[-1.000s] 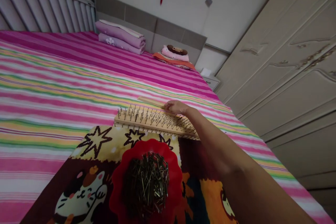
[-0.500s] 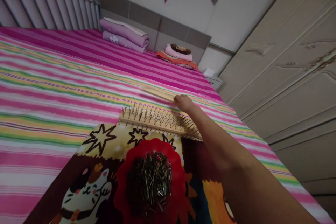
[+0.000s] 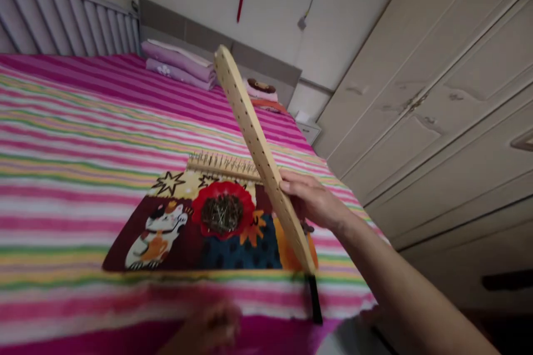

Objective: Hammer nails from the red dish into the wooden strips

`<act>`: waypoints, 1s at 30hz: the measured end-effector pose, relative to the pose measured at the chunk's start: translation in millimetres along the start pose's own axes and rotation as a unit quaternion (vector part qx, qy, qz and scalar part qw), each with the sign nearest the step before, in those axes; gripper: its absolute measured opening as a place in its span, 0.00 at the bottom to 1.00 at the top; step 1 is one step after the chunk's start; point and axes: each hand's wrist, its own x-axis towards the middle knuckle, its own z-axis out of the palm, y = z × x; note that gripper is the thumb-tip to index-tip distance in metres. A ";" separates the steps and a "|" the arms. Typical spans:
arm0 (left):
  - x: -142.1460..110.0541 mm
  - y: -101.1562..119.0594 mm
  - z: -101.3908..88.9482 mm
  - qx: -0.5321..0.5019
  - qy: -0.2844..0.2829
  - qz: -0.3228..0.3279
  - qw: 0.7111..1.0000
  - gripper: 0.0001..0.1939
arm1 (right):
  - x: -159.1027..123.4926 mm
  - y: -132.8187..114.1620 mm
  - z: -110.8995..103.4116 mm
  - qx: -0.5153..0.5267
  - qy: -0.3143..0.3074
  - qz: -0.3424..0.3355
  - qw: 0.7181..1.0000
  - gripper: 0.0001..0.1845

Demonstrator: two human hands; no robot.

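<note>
My right hand (image 3: 306, 194) is closed around the middle of a long, narrow wooden board (image 3: 262, 150) with rows of small holes. The board is raised and slanted, its rounded upper end toward the headboard. At its lower end shows a black strip (image 3: 314, 298), whose kind I cannot make out. My left hand (image 3: 214, 319) is at the bottom edge, smeared by motion. Behind the raised board lies another wooden board (image 3: 222, 169) with many nails sticking up from it. In front of that, a red scalloped bowl (image 3: 250, 208) of loose nails (image 3: 222, 213) rests on a patterned cloth mat (image 3: 179, 252).
A striped bedsheet (image 3: 83, 177) spreads under everything. Folded purple bedding (image 3: 179, 66) and a small stack of orange and pink textiles (image 3: 266, 100) lie by the grey headboard (image 3: 166, 19). Pale wardrobe doors (image 3: 387, 122) line the right side, beside a small nightstand (image 3: 308, 132).
My right hand has lifted the holed board from above the bed behind the nail board, bringing it nearer and tilting it steeply. My left hand has come into view. The view has drawn back.
</note>
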 end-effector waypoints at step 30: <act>-84.4 43.4 38.6 -0.388 0.389 0.189 0.814 0.09 | -183.7 164.6 55.7 -0.035 0.112 0.000 0.993 0.14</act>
